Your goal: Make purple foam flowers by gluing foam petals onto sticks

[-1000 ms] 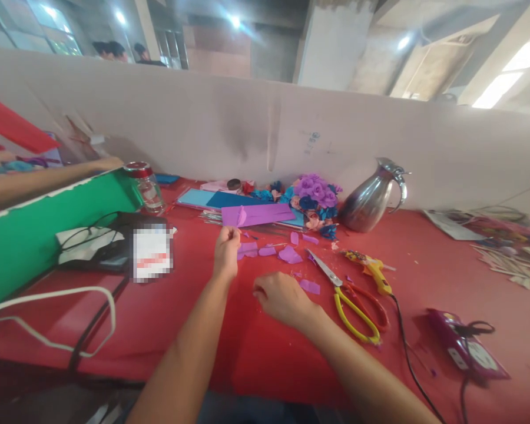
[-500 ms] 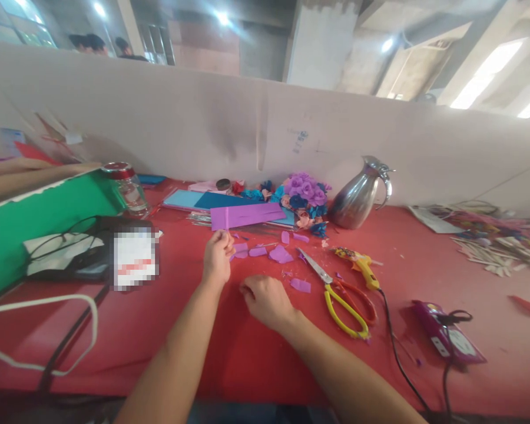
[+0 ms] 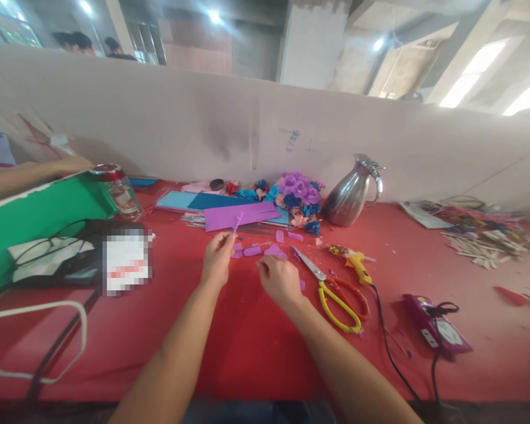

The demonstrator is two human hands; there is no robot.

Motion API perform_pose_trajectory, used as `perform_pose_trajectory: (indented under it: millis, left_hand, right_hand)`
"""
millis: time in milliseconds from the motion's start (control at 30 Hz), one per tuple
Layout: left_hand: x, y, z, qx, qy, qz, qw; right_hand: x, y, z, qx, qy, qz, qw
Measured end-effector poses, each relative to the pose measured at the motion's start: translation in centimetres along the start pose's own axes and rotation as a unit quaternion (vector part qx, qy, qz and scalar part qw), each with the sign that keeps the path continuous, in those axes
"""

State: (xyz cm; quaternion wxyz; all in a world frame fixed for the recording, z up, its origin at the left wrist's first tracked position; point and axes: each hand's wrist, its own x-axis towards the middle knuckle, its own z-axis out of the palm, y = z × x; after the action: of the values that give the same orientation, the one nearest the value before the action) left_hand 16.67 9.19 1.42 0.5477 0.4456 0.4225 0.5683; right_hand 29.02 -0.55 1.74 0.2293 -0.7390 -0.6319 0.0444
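Observation:
My left hand (image 3: 218,259) pinches a thin purple strip (image 3: 238,221) that sticks up from its fingertips, in front of a flat purple sheet (image 3: 214,218). To its right, my right hand (image 3: 279,279) has its fingers curled together; whether anything is between them is too small to tell. Purple cut pieces (image 3: 252,251) lie on the red table just beyond both hands. Scissors (image 3: 321,275) with yellow and red handles rest right of my right hand, beside a yellow glue gun (image 3: 360,268).
Paper flowers (image 3: 299,188) and a metal jug (image 3: 347,197) stand at the back. A lidded glass jar (image 3: 122,194) and a green board (image 3: 48,227) are left, near another person's arm (image 3: 35,171). A purple power box (image 3: 437,327) with cords lies right.
The strip in my left hand now tilts to the right. My right hand has moved away from my left, to the right and slightly forward. The whole view has shifted a little.

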Motion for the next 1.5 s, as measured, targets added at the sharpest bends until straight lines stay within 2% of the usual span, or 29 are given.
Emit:
perform_pose_trajectory:
  millis: [167,267,433,500,567,667,767,833,933,1000,1100,1167,1267,1367,1500]
  left_hand:
    - [-0.2,-0.1,0.0,0.011,0.002,0.004,1.0]
    - [-0.2,-0.1,-0.1,0.036,0.007,-0.008,0.999]
    - [-0.3,0.0,-0.3,0.085,0.017,-0.026,0.996]
    - [-0.3,-0.1,-0.4,0.077,0.007,-0.021,0.997]
    - [-0.3,-0.2,-0.4,0.074,-0.006,-0.031,0.997]
    - [-0.3,-0.4,-0.4,0.091,-0.033,-0.064,0.993]
    - [-0.5,-0.5,-0.3,0.119,-0.054,-0.072,0.989]
    - [-0.8,-0.5,-0.2,0.132,-0.065,-0.073,0.986]
    - [-1.0,-0.4,-0.1,0.123,-0.069,-0.085,0.986]
    - [-1.2,-0.4,0.0,0.11,-0.06,-0.082,0.989]
    - [-1.3,-0.3,0.3,0.123,-0.064,-0.073,0.988]
    - [-1.5,-0.3,0.4,0.148,-0.085,-0.066,0.983]
    - [-1.6,-0.6,0.7,0.167,-0.118,-0.051,0.978]
    - [-1.6,-0.9,0.7,0.174,-0.127,-0.049,0.975]
    - [-1.6,-1.1,0.6,0.197,-0.121,-0.045,0.972]
  right_hand:
    - [0.4,0.7,0.5,0.004,0.014,-0.009,1.0]
    - [1.0,0.5,0.5,-0.03,0.007,-0.02,0.999]
    - [3.6,0.0,0.4,-0.126,-0.041,-0.073,0.988]
    - [4.6,-0.1,0.4,-0.142,-0.062,-0.09,0.984]
    - [5.0,0.1,0.5,-0.13,-0.054,-0.092,0.986]
    - [4.6,0.6,0.5,-0.043,-0.012,-0.047,0.998]
    - [3.6,1.1,0.6,0.126,-0.019,0.02,0.992]
    - [3.1,1.2,0.9,0.253,-0.036,0.052,0.965]
    - [2.7,1.3,1.5,0.415,-0.053,0.101,0.903]
    - [2.7,1.4,1.8,0.473,-0.052,0.129,0.87]
    - [2.7,1.7,2.1,0.499,-0.036,0.148,0.853]
    - [2.7,2.0,2.2,0.489,-0.026,0.143,0.86]
    - [2.6,2.2,2.3,0.429,-0.012,0.124,0.895]
    - [2.4,2.1,2.1,0.373,-0.009,0.107,0.922]
    - [2.4,1.9,1.8,0.353,-0.018,0.106,0.93]
